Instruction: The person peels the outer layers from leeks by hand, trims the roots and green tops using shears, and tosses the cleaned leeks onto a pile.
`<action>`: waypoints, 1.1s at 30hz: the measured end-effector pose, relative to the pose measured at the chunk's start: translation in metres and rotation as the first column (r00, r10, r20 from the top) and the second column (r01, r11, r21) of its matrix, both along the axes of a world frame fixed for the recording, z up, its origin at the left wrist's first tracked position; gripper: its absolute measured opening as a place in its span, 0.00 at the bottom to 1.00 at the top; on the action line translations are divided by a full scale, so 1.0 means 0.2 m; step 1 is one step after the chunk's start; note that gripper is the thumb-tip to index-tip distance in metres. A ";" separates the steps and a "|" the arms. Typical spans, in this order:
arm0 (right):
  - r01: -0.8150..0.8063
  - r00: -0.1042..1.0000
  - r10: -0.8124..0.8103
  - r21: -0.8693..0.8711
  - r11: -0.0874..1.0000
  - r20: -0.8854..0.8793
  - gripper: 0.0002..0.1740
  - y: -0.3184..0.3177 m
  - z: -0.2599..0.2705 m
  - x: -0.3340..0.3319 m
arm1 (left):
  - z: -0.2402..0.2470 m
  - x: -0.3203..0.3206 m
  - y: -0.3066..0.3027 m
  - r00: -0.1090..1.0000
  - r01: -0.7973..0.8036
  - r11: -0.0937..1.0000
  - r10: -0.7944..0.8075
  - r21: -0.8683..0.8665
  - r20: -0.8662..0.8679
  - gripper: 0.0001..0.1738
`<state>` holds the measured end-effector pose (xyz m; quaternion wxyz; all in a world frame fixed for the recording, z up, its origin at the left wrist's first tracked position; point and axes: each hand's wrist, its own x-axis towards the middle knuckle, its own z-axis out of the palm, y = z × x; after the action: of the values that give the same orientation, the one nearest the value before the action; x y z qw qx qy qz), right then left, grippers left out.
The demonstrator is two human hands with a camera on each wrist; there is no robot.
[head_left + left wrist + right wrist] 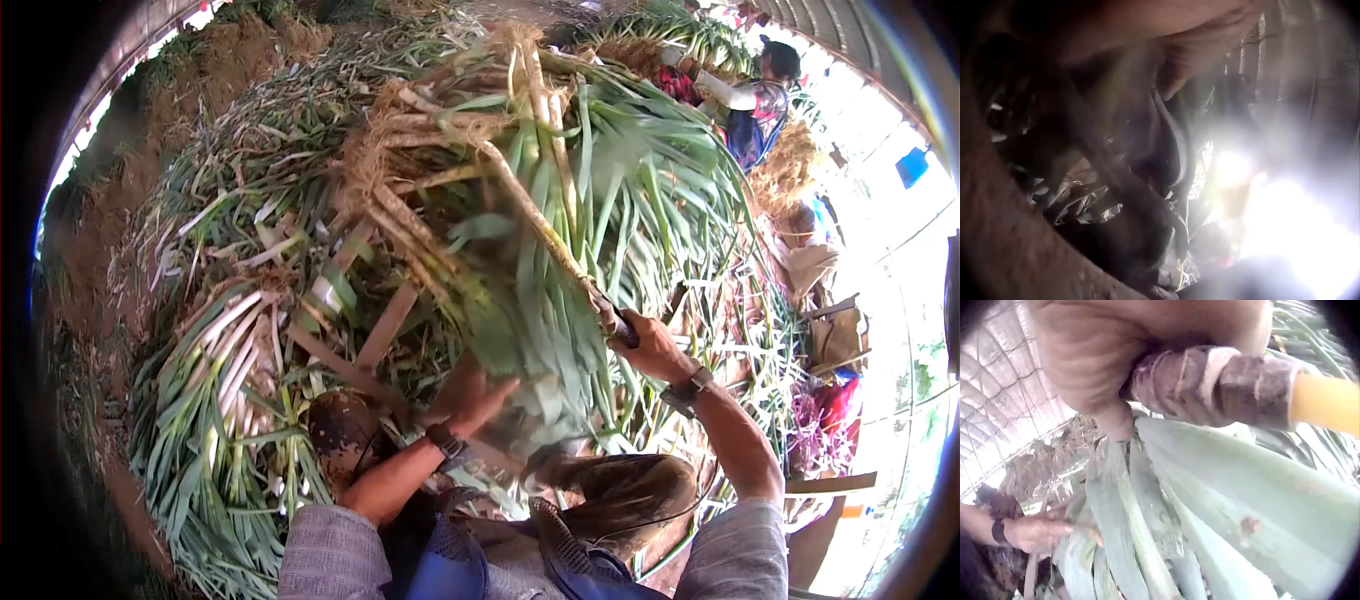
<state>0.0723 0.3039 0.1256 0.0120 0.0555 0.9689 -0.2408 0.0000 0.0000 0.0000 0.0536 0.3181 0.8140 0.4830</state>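
My right hand is curled round the dark wrapped handle of a long stick, which slants up and left over the green leaves. Yellow shaft shows beyond the wrapping in the right wrist view. Lower and to the left, my left hand is blurred, its fingers extended toward the hanging leaf ends. In the right wrist view that left hand lies against broad leaves. Pale rooted stalks cross the pile above. The left wrist view is dark and glary.
A second leafy bundle lies at the left. Wooden slats stand between it and my left hand. Another person is at the upper right. A cardboard box sits at the right, and my bent knee is below.
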 end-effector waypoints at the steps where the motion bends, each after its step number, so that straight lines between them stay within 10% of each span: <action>1: 0.017 1.000 -0.017 0.041 0.999 -0.006 0.20 0.00 0.06 0.03 | -0.08 0.02 0.05 0.973 -0.029 0.994 0.003 0.106 0.230 0.29; 5: -0.007 0.987 -0.018 0.149 0.989 0.161 0.21 -0.18 0.04 0.32 | -0.14 0.13 -0.13 0.842 -0.045 0.974 -0.083 0.224 0.532 0.26; 8: -0.015 0.982 -0.022 0.195 0.981 0.185 0.23 -0.18 0.11 0.47 | -0.49 0.05 -0.18 0.923 -0.080 0.989 0.027 0.125 0.385 0.27; 11: 0.034 0.995 -0.056 0.248 0.968 0.084 0.22 -0.13 0.08 0.60 | -0.41 0.07 -0.22 0.967 -0.160 0.979 0.130 0.126 0.218 0.23; 15: -0.002 0.985 -0.045 0.270 0.963 0.165 0.20 -0.07 0.05 0.63 | -0.04 0.07 -0.22 0.726 -0.205 0.928 -0.069 0.311 0.684 0.12; 23: 0.073 0.978 -0.090 0.092 0.993 0.188 0.19 -0.07 -0.09 0.69 | 0.10 -0.01 0.16 0.759 -0.079 0.900 -0.224 0.429 0.611 0.16; 28: 0.079 0.980 -0.076 -0.005 0.997 0.182 0.19 -0.05 -0.17 0.77 | 0.17 -0.12 0.38 0.735 -0.224 0.971 0.115 0.079 0.668 0.29; 33: 0.024 0.994 -0.022 -0.017 1.000 0.109 0.18 -0.03 -0.20 0.84 | 0.07 -0.22 0.45 0.816 -0.313 0.942 0.201 0.121 0.541 0.14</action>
<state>0.2402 0.2969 0.0857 0.0626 0.0794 0.9639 -0.2462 -0.0444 0.0900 0.0143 0.1732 0.0656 0.7503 0.6346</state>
